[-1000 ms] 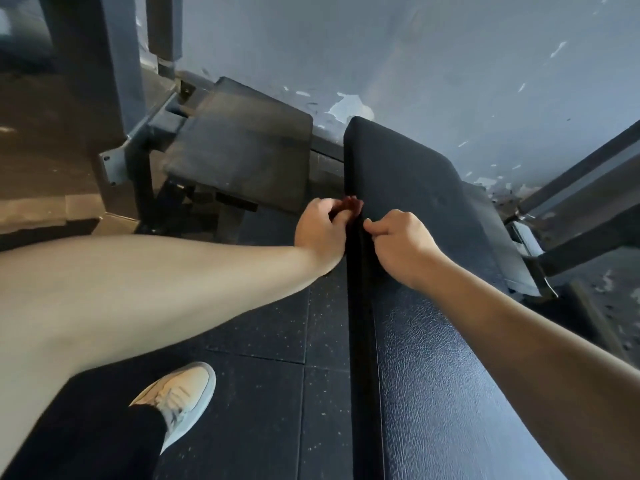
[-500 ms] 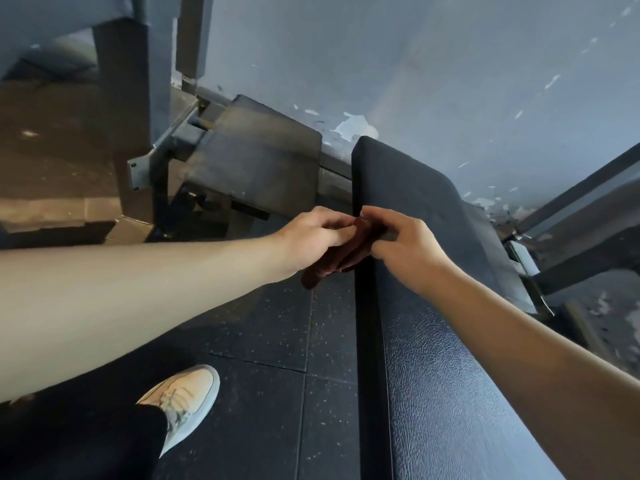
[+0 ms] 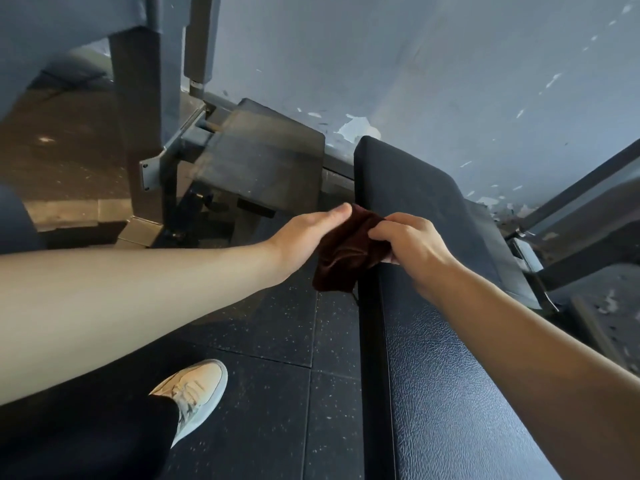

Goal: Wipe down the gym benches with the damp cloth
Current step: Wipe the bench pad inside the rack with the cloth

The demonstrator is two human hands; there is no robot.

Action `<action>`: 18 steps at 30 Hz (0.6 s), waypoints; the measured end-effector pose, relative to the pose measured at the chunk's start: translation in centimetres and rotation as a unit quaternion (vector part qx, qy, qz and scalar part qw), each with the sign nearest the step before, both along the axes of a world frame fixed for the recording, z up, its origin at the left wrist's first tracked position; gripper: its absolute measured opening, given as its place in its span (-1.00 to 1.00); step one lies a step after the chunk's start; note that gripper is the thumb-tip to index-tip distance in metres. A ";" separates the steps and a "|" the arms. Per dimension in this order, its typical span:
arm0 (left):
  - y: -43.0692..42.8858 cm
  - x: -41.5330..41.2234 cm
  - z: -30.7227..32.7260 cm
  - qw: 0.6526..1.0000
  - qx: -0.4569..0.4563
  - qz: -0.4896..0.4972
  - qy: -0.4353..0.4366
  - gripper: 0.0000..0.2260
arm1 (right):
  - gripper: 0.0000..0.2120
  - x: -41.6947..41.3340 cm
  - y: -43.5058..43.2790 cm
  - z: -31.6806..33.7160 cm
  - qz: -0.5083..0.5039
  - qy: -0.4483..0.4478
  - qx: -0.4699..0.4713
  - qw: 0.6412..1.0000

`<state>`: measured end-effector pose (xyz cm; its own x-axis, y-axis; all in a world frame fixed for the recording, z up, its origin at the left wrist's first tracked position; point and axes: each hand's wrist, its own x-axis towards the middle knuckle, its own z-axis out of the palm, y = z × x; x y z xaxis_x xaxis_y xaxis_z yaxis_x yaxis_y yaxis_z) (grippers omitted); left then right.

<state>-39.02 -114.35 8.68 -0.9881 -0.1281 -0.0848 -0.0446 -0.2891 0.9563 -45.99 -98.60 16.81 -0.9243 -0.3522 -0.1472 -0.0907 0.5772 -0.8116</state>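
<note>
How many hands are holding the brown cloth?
2. The left hand holds the cloth by its left side, above the floor; the right hand pinches its right side at the bench edge.

hands: we count two, left hand (image 3: 304,233), right hand (image 3: 412,245)
cloth (image 3: 346,252): one, between our hands
bench (image 3: 450,393): one, beneath our right hand
shoe (image 3: 195,389): one, below our left hand

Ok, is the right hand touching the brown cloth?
Touching. The head view shows the right hand pinching the upper edge of the brown cloth in its curled fingers.
</note>
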 end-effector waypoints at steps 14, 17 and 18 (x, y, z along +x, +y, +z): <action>0.0 2.1 0.7 0.992 -0.114 0.017 0.046 -0.64 | -0.94 2.0 -0.9 0.9 0.011 -0.059 -0.016 0.998; 0.1 2.2 0.0 0.993 -0.099 -0.008 0.063 -0.60 | -0.92 1.7 -0.5 0.5 0.012 -0.108 -0.044 0.993; 0.1 2.1 -0.2 0.989 -0.128 0.004 0.069 -0.63 | -0.91 1.5 -0.3 0.4 0.019 -0.119 -0.044 0.992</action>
<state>-36.89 -114.21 8.52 -0.9867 -0.1366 0.0878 0.0935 -0.0356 0.9950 -44.46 -98.91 17.19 -0.8524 -0.4075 -0.3276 0.0895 0.5035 -0.8593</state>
